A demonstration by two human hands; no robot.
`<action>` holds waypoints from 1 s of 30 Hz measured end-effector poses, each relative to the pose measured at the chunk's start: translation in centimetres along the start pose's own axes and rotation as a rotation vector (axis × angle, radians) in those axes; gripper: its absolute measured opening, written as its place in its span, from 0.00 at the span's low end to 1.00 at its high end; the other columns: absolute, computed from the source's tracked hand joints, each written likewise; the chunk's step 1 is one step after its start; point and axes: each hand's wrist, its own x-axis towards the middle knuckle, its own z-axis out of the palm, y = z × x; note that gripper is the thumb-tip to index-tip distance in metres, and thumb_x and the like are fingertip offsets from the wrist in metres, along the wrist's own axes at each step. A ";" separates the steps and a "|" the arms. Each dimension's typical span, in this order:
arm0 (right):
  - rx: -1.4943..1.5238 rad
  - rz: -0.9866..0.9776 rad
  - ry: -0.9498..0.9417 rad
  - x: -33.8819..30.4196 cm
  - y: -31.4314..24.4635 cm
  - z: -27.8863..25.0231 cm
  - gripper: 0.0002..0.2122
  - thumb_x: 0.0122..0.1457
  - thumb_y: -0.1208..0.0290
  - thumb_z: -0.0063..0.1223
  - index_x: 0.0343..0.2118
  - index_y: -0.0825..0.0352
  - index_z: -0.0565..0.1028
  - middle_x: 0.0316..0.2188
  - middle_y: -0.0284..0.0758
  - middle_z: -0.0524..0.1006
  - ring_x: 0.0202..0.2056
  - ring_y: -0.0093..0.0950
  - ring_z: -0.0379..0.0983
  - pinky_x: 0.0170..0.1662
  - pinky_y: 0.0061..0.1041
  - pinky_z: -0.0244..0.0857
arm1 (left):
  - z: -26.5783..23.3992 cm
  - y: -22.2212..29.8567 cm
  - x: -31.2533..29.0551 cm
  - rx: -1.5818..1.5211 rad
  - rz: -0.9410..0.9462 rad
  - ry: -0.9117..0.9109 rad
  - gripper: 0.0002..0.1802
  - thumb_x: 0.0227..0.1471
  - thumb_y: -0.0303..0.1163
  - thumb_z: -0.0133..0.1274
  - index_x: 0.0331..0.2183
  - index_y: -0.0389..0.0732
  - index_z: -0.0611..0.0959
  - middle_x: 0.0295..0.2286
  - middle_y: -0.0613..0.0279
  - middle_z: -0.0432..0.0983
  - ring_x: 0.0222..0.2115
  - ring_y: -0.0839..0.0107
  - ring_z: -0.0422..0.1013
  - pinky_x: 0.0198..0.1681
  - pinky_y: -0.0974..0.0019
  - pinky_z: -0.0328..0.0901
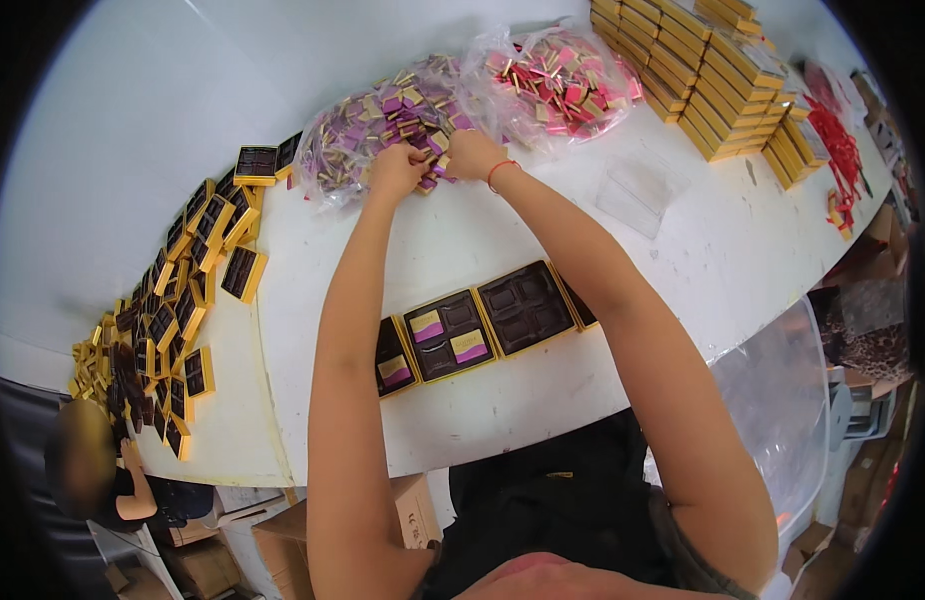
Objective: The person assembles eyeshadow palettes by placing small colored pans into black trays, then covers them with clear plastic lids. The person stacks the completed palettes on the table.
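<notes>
Both arms stretch to a clear plastic bag of small purple-and-gold wrapped pieces (368, 125) at the back of the table. My left hand (395, 172) is at its front edge, fingers curled inward; what they grip is hidden. Just to its right, my right hand (473, 155) has its fingers closed at a purple-and-gold piece (440, 141). Between my forearms a row of gold-edged boxes with black moulded trays crosses the table. One box (438, 358) holds two purple-and-gold pieces, the box on its right (528, 310) has bare compartments, and the left one (391, 350) is partly covered by my arm.
A bag of pink-and-red pieces (568, 85) adjoins the purple one. Stacked gold boxes (728, 90) and red ribbons (833, 140) are at the right. A clear plastic tray (633, 195) lies nearer. Many black-tray boxes (183, 290) pile up left, where another person (133, 480) sits.
</notes>
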 end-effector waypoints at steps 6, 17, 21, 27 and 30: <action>0.594 -0.203 0.068 -5.6 -0.5 -4.8 0.10 0.54 0.66 0.62 0.33 0.68 0.80 0.28 0.37 0.81 0.31 0.28 0.77 0.36 0.28 0.69 | -2.2 0.7 -4.1 -0.560 0.051 0.158 0.13 0.55 0.31 0.55 0.43 0.41 0.84 0.29 0.61 0.81 0.31 0.71 0.77 0.35 0.67 0.70; 0.841 -0.305 -0.209 -23.1 5.2 -8.3 0.10 0.58 0.76 0.54 0.43 0.67 0.78 0.25 0.28 0.77 0.25 0.14 0.67 0.30 0.17 0.63 | -2.2 8.3 -19.9 -0.732 0.127 0.000 0.09 0.50 0.20 0.57 0.36 0.38 0.78 0.30 0.64 0.74 0.25 0.72 0.74 0.30 0.69 0.70; 0.743 -0.274 -0.299 -24.6 4.7 -10.3 0.07 0.57 0.77 0.54 0.38 0.67 0.78 0.24 0.29 0.77 0.25 0.16 0.70 0.31 0.18 0.65 | 0.3 10.2 -23.6 0.063 0.696 0.292 0.10 0.40 0.18 0.61 0.28 0.39 0.79 0.29 0.61 0.76 0.27 0.63 0.73 0.29 0.67 0.69; 0.695 -0.303 -0.335 -24.8 5.3 -9.9 0.05 0.58 0.80 0.55 0.37 0.69 0.77 0.28 0.29 0.78 0.26 0.16 0.71 0.30 0.18 0.65 | 1.3 9.0 -24.3 0.133 0.848 0.460 0.12 0.37 0.18 0.64 0.19 0.39 0.75 0.25 0.62 0.75 0.24 0.65 0.71 0.26 0.66 0.67; 0.617 -0.332 -0.292 -25.2 4.7 -9.7 0.05 0.54 0.79 0.55 0.34 0.68 0.78 0.25 0.34 0.78 0.26 0.23 0.73 0.32 0.23 0.67 | 1.1 8.6 -24.3 0.167 0.957 0.521 0.14 0.37 0.18 0.64 0.18 0.39 0.73 0.25 0.61 0.74 0.22 0.64 0.71 0.27 0.67 0.68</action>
